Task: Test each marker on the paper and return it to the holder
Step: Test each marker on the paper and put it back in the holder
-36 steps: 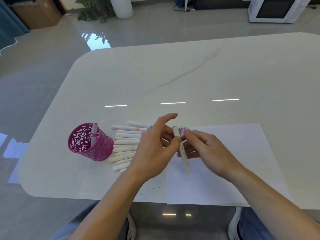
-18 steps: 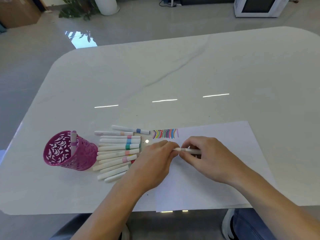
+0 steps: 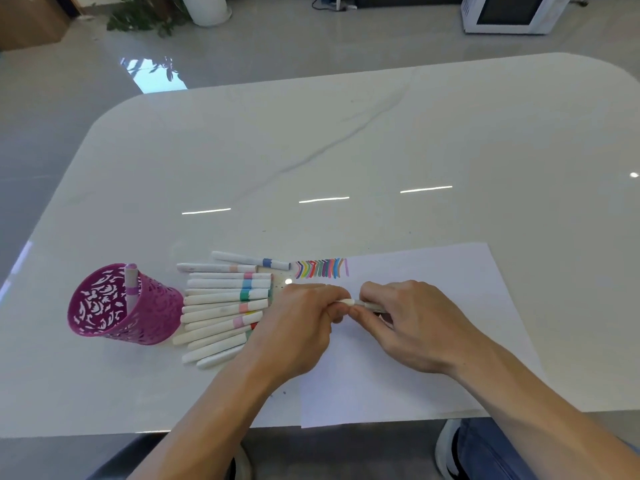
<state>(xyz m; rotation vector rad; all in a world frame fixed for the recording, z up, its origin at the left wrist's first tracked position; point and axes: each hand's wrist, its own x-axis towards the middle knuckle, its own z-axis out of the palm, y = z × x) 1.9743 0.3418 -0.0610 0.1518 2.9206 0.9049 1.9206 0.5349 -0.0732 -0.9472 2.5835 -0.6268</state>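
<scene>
Both hands hold one white marker [image 3: 349, 302] level over the white paper [image 3: 415, 341]. My left hand [image 3: 298, 327] pinches its cap end; my right hand [image 3: 405, 323] grips the barrel. A row of short coloured test strokes [image 3: 322, 268] runs along the paper's far left corner. Several white markers with coloured bands [image 3: 225, 306] lie side by side left of the paper. The pink cut-out holder [image 3: 121, 310] stands further left with one marker [image 3: 131, 285] upright inside.
The white marble table [image 3: 346, 150] has rounded corners, and its near edge [image 3: 104, 434] runs just in front of my arms. Beyond it on the floor are a potted plant [image 3: 152, 15] and a white appliance [image 3: 512, 12].
The marker went from upright between my hands to lying level over the paper, with both hands closed on its ends. The view has shifted so the holder sits further left.
</scene>
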